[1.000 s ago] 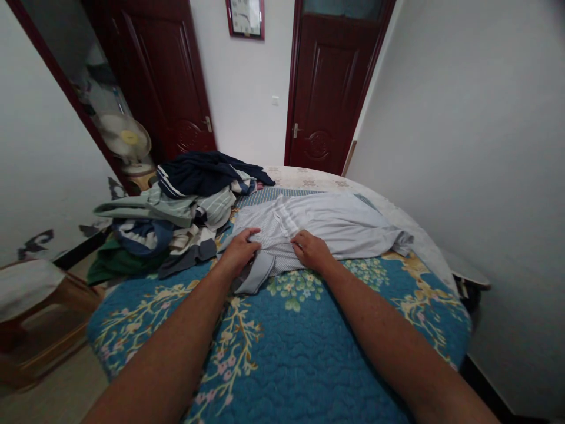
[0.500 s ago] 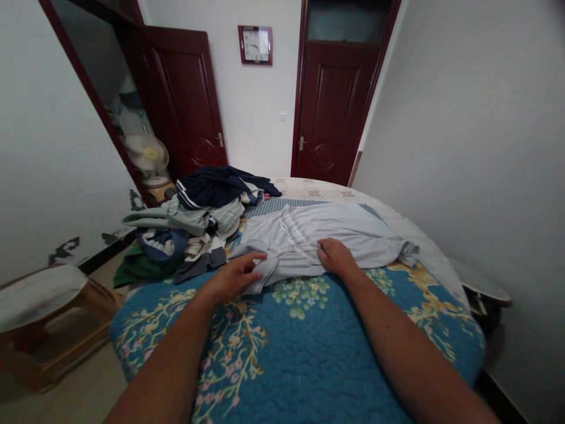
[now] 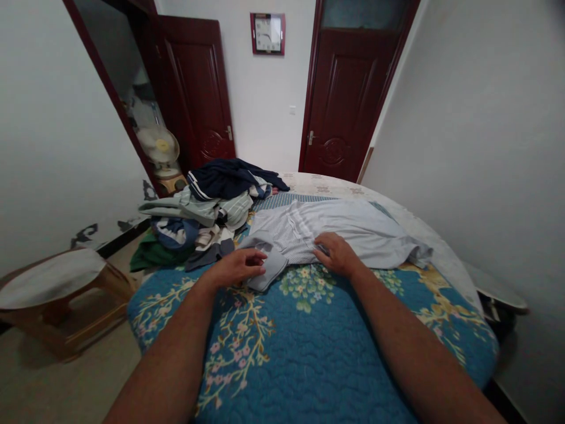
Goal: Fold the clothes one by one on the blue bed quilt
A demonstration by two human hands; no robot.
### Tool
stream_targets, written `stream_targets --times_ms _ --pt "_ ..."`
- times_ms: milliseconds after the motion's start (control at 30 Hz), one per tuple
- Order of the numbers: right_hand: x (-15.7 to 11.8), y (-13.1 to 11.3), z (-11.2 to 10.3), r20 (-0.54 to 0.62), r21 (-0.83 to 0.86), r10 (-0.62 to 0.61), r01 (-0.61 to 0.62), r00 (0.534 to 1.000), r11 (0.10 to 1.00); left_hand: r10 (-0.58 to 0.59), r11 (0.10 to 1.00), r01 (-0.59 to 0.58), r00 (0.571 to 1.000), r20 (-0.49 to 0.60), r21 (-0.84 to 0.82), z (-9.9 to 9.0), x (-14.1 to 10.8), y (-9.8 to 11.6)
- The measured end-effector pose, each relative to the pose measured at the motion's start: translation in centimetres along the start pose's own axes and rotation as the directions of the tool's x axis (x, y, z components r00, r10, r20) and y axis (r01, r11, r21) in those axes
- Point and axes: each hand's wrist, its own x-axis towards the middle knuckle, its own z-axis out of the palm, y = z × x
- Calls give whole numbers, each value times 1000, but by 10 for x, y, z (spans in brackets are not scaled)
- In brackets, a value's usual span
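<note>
A pale grey, finely patterned long-sleeved shirt [image 3: 353, 227] lies spread across the bed, its collar end to the left. My left hand [image 3: 241, 266] is at the collar [image 3: 272, 268], fingers loosely curled with a gap between fingertips and thumb; no cloth shows pinched there. Resting over the shirt's near edge, my right hand [image 3: 336, 253] has its thumb and fingers apart. The fabric beneath its palm is hidden.
Left of the shirt is a heap of clothes [image 3: 212, 209] in navy, green, grey and white. A blue floral quilt [image 3: 309, 353] covers the bed. A wooden stool [image 3: 66, 294] stands at left; a fan [image 3: 159, 147] is in the doorway.
My right hand's fingers have spread from a closer grip and shifted slightly left along the shirt. My left hand has drawn slightly left of the collar. The view has tilted down a little.
</note>
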Motion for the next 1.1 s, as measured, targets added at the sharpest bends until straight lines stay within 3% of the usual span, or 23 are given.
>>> stream_targets --times_ms 133,233,300,400,500,600,667,767,833,967,1100 --pt "13 -38 0 59 13 -46 45 997 999 4 966 -6 1000 8 260 0 -3 2" --pt "19 -68 5 149 21 -90 88 985 996 97 932 -85 995 -18 353 3 -2 5" --pt "21 -83 11 214 -8 -82 86 973 996 171 926 -107 974 -149 363 5 0 8" --pt "22 -88 19 263 -122 51 -19 963 992 196 945 -57 888 -416 323 7 4 11" --pt "20 -72 18 253 -280 248 -174 935 944 106 978 14 829 -550 209 5 8 11" --pt "16 -42 9 226 -407 397 -284 890 868 -35 999 10 826 -563 -48 0 9 8" --pt "10 -19 1 180 -457 472 -352 863 817 -98 964 -43 860 -500 -263 -5 7 7" --pt "-3 14 -13 64 -480 579 -484 813 732 -74 866 -106 939 -335 -489 -10 1 9" --pt "-15 34 -26 -1 -476 654 -576 756 665 -40 816 -155 946 -322 -557 -12 -1 11" --pt "-48 67 -59 -161 -436 767 -742 621 509 -108 763 -188 906 -409 -619 -16 4 15" --pt "-85 90 -91 -366 -326 802 -873 471 363 -195 729 -245 821 -536 -640 -24 7 15"
